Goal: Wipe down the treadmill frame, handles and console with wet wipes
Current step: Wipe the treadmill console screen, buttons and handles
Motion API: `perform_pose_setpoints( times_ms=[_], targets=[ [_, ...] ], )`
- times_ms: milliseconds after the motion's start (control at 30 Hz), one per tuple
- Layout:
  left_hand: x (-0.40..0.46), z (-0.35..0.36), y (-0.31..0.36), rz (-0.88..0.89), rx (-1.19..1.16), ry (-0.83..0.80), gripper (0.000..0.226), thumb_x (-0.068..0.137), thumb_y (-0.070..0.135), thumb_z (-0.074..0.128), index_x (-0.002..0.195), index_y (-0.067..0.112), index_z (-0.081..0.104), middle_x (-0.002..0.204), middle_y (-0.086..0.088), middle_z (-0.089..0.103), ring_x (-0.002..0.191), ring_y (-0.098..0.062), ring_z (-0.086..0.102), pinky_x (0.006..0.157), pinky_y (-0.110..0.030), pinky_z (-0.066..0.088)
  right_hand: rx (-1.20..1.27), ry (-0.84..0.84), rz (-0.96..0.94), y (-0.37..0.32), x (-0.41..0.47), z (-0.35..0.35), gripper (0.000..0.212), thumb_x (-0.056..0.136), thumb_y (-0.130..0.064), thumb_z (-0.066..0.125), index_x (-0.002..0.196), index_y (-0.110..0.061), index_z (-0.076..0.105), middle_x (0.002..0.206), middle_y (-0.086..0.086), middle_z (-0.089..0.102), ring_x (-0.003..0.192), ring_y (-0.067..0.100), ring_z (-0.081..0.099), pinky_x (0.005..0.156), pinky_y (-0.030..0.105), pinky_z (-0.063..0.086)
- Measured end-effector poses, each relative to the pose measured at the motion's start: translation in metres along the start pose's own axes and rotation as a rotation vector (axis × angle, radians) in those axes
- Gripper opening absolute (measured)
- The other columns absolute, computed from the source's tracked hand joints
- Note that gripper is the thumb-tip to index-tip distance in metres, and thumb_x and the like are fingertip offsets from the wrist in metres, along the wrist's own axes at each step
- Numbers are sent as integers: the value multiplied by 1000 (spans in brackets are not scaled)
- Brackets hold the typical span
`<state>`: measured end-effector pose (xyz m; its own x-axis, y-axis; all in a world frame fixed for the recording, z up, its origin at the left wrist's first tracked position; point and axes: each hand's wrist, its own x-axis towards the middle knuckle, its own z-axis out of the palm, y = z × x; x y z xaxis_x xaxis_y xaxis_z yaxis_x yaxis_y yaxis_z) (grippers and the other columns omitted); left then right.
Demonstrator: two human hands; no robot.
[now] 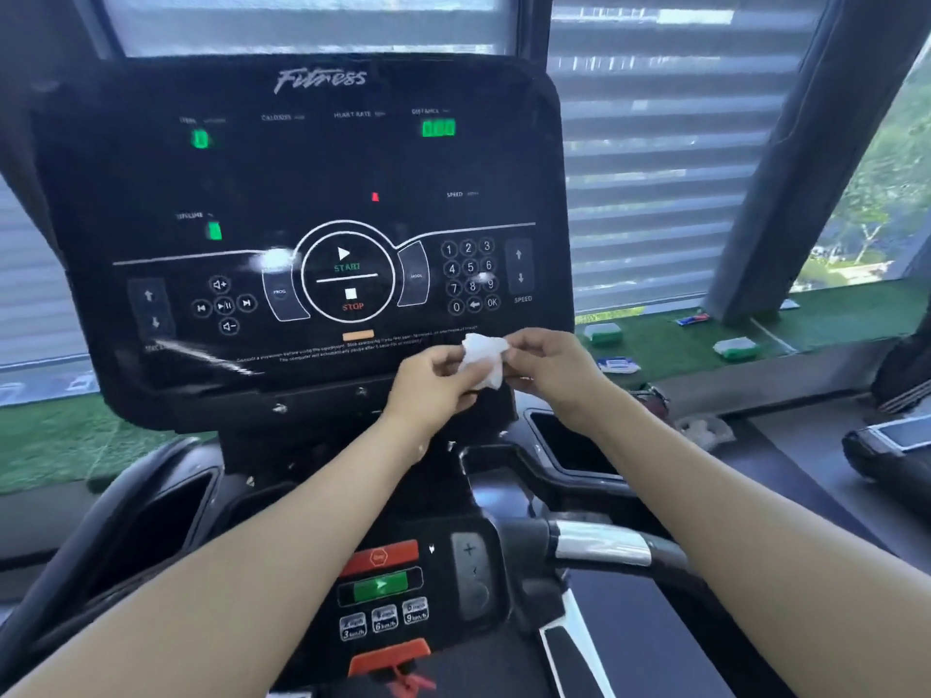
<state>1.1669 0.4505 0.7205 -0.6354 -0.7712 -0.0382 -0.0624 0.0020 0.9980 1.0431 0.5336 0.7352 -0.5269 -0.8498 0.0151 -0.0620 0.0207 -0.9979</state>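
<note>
Nearest the camera, the lower panel (388, 591) is being shown between two extended forearms, its red stop key, green start key and speed presets lying within thumb reach of the handle (599, 546), whose chrome sensor band is being left uncovered at this moment. On either side, the cup wells (569, 445) are being presented as dark recesses, placed low so that bottles stay clear of the display. Farther out, a white wipe (483, 360) is being pinched between the left hand (433, 380) and the right hand (549, 365), the fingertips of both being closed on its edges. The wipe is being held bunched, just in front of the lower right edge of the console (302, 219), probably so that it can be unfolded or refolded to offer a fresh face. Whether it is touching the glass cannot be told. The console is being displayed lit, with green digits, so light pressure near the keys is judged advisable. Beyond, packets (602, 335) are being shown lying on green turf (831, 319) below the blinds (655, 143), apparently kept as spares.
</note>
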Motion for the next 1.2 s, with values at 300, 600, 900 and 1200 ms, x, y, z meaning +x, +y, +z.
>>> perform_pose_setpoints(
  times_ms=[300, 600, 900, 1200],
  targets=[
    [14, -32, 2, 31, 225, 297, 5, 89, 13, 50, 94, 14, 51, 93, 2, 56, 83, -13, 54, 73, -23, 47, 14, 143, 141, 27, -5, 5, 23, 97, -6, 48, 81, -13, 62, 77, -1, 63, 63, 7, 55, 54, 12, 45],
    [37, 17, -10, 748, 1059, 133, 16, 88, 3, 48, 89, 17, 40, 106, -1, 48, 88, -19, 49, 63, -34, 41, 8, 262, 134, 44, -10, -12, 26, 93, -2, 55, 67, -8, 58, 65, 5, 55, 40, -5, 50, 48, 8, 44],
    [48, -35, -43, 1073, 1769, -248, 51, 92, 33, 38, 132, 5, 53, 138, -8, 52, 128, -19, 49, 111, -31, 24, -104, 270, 154, 60, -5, -26, 26, 93, -9, 56, 67, -14, 59, 66, 1, 61, 49, 4, 52, 60, 19, 44],
    [60, 10, -32, 1227, 1699, -281, 48, 81, 6, 33, 114, 7, 68, 121, -6, 66, 112, -19, 63, 93, -29, 49, -285, 370, 112, 61, -3, -26, 14, 92, -13, 54, 86, -17, 66, 72, -3, 63, 72, 13, 57, 72, 25, 44]
  ],
)
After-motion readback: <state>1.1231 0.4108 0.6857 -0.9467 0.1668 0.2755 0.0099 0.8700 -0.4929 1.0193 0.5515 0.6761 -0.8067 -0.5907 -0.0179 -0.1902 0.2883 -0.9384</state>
